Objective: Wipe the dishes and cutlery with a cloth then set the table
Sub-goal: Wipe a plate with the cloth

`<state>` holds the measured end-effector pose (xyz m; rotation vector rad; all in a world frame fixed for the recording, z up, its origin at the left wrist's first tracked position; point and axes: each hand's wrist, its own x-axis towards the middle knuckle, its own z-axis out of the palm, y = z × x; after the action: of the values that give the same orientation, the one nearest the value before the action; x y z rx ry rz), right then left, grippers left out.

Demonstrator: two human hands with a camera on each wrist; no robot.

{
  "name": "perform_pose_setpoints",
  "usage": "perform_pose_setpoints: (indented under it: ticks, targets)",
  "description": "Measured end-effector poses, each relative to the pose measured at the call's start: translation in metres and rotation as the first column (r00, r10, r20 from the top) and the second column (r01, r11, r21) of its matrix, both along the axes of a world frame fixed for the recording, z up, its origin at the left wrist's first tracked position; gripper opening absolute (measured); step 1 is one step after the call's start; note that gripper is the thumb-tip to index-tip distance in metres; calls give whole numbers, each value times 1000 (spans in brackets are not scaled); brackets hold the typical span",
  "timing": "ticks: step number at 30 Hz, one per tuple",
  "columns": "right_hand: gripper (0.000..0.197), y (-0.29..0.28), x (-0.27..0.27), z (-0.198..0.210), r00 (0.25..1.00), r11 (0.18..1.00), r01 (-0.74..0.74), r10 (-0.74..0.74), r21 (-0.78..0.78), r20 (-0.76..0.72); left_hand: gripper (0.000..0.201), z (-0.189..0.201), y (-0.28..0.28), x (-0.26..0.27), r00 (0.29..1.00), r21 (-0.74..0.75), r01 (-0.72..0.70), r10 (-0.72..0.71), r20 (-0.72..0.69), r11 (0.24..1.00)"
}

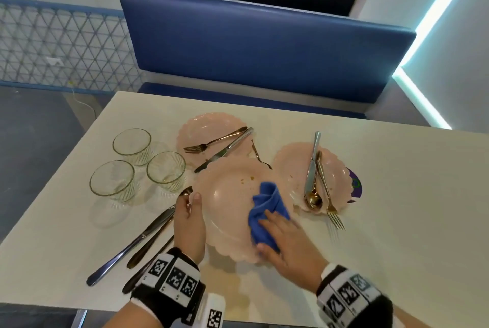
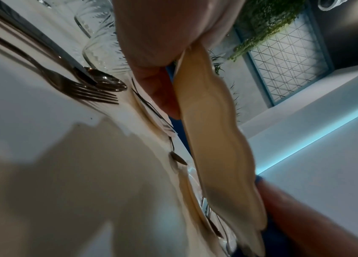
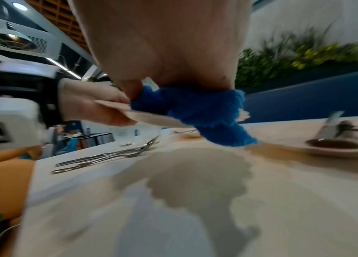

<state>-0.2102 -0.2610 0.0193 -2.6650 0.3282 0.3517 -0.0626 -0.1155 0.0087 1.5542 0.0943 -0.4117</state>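
Right now, nearest me, the right hand [image 1: 284, 243] pinches the blue cloth [image 1: 268, 208] between close-set fingers and thumb on the pink plate [image 1: 230, 195], which the left hand [image 1: 190, 222] pinches by its left rim, above the table [image 1: 397, 222], with cutlery [image 1: 143, 237] to its left and glasses [image 1: 165, 171] beyond.

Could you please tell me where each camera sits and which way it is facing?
Head: above the table, facing down at the pink plate, left hand gripping its rim, right hand holding the blue cloth on it.
Left wrist: below the left hand, looking along its fingers at the plate's underside.
Right wrist: below the right hand, facing the cloth.
Shared: all show the lifted plate.
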Motion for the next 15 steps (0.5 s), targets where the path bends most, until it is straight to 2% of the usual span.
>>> perform_pose_setpoints:
  ticks: [3,6,11,15]
  targets:
    - [96,21,6,2,994,988,-101,96,115,43,49,-2,-11,-1,999,-9,52,-52,2,999]
    - [75,18,43,6,984,987,-153,149,42,101,33,5,-27,0,986,33,157,-159,46,987]
    - [59,-44,96,30,981,994,-97,103,-45,165,36,29,-48,7,958,51,230,-236,164,972]
    - [73,-103,66,36,991,997,72,-68,-30,116,27,45,-63,9,956,-37,217,-205,210,975]
